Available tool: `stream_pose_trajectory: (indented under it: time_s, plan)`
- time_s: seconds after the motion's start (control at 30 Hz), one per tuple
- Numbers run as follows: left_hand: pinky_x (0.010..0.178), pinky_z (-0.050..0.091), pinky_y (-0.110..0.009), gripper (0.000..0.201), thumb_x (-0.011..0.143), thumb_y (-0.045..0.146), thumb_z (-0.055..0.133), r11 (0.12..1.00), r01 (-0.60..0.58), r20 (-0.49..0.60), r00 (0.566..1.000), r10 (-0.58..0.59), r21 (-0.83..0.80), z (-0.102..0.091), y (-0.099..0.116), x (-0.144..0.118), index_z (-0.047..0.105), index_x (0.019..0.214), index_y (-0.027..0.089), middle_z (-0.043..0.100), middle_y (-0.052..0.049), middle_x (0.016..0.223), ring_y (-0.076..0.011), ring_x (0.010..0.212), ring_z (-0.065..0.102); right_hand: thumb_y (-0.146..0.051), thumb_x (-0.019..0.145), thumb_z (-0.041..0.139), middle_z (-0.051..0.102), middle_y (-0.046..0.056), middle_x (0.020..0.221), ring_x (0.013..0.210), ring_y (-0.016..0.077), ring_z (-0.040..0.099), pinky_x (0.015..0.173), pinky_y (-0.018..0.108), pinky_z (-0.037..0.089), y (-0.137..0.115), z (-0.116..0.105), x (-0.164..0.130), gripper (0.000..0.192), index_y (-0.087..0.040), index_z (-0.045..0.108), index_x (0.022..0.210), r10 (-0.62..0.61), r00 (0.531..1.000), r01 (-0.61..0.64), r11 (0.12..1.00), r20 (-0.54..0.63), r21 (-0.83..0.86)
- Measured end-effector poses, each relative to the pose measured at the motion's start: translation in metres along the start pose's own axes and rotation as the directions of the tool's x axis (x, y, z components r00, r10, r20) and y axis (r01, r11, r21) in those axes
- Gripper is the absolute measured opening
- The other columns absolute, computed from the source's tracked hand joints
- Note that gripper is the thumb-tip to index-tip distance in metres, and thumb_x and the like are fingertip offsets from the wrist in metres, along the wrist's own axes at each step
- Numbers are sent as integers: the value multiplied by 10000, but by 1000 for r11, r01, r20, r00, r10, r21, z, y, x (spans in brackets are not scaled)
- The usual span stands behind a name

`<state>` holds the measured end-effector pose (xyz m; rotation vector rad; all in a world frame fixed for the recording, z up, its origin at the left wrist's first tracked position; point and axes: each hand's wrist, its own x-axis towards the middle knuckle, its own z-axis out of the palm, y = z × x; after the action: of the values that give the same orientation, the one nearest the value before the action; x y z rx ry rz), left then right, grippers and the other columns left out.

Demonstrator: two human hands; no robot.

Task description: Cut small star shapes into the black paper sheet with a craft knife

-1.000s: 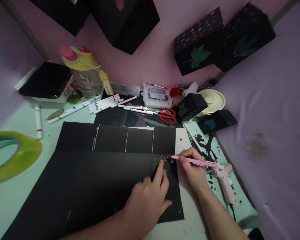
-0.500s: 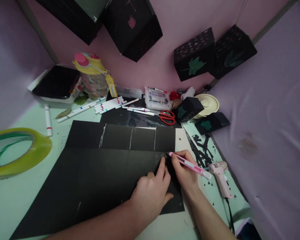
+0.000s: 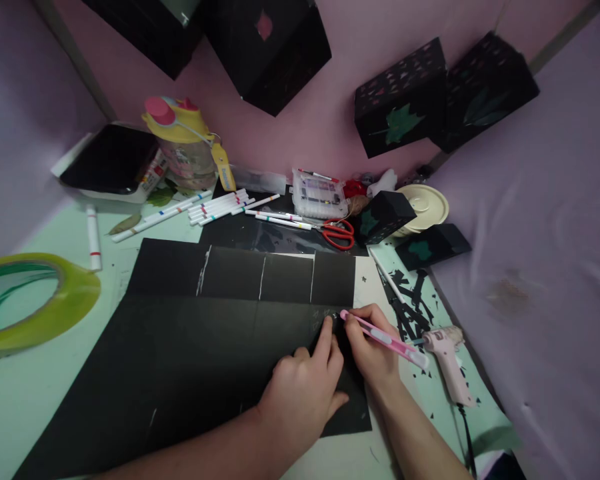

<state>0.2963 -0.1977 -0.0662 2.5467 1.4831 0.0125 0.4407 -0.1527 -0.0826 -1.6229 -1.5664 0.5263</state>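
Lettering runs down the yellow tag [image 3: 223,170] of the drinking bottle [image 3: 187,160] at 10 o'clock, too small to read; the print on the package [image 3: 153,171] beside it is equally illegible. White-drawn star outlines [image 3: 316,319] mark the black card [image 3: 190,353], which spreads from the centre towards 7 o'clock over a mint-green tabletop [image 3: 15,393], its right part on white paper [image 3: 367,290]. At 6 o'clock the left hand [image 3: 303,390] grips nothing, its extended index finger pressing the card beside the stars. At half past 4 the right hand [image 3: 373,350] grasps a pink craft knife [image 3: 383,339] like a pen, its tip at the stars. Dark scraps [image 3: 419,288] and a pink glue gun [image 3: 453,377] lie at 4. Black boxes [image 3: 403,97] hang before a pink wall [image 3: 320,137] at 12, and purple fabric [image 3: 555,233] closes in the 3 o'clock side.
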Motion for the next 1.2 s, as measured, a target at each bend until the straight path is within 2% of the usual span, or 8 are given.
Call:
stream_pose_trajectory:
  time_s: [0.5, 0.8, 1.0, 1.2]
  plan:
    - [511, 545, -326, 697, 767, 591, 643, 1000, 3, -6, 1000, -3, -2, 2, 0, 0, 515, 1341, 218, 335, -125, 1527, -208, 686, 654, -288, 838, 597, 619, -11, 595, 531, 151, 559, 520, 256, 440, 2, 0, -1, 138, -211, 589, 724, -4, 1000, 4, 1000, 15, -5]
    - [523, 553, -331, 685, 771, 591, 636, 1000, 5, -21, 1000, -5, -6, 3, 0, 0, 516, 1339, 227, 319, -113, 1537, -206, 685, 652, -280, 864, 566, 582, -29, 588, 453, 112, 509, 487, 233, 403, -6, 6, -8, 128, -213, 559, 755, -120, 993, 120, 986, 3, -119]
    - [504, 547, -335, 695, 771, 598, 629, 1000, 6, -10, 1000, -6, -1, 5, 0, 0, 506, 1348, 231, 313, -122, 1538, -208, 673, 647, -248, 860, 547, 517, -53, 569, 448, 99, 469, 479, 220, 379, -1, 3, -6, 133, -211, 521, 735, -105, 992, 112, 988, 68, -107]
    - [501, 540, -330, 685, 765, 614, 626, 1000, 6, -28, 1000, -6, 0, 7, 0, -1, 524, 1326, 235, 328, -124, 1530, -209, 668, 644, -212, 839, 544, 509, -56, 567, 446, 95, 456, 465, 214, 371, 2, 2, -6, 135, -212, 493, 714, -118, 991, 122, 991, 69, -58]
